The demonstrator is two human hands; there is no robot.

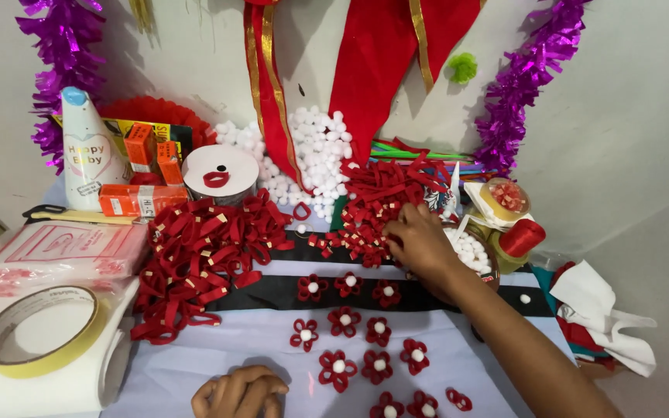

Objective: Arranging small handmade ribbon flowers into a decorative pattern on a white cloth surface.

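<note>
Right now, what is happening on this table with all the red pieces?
A person is making small red ribbon flowers. The right hand reaches into a pile of short folded red ribbon pieces at the back of the table, fingers on the pieces. The left hand rests closed on the pale tablecloth at the near edge, holding nothing visible. About a dozen finished flowers, each with a white pompom centre, lie in rows between the hands. A larger heap of red ribbon loops sits to the left, beside a roll of tape.
</note>
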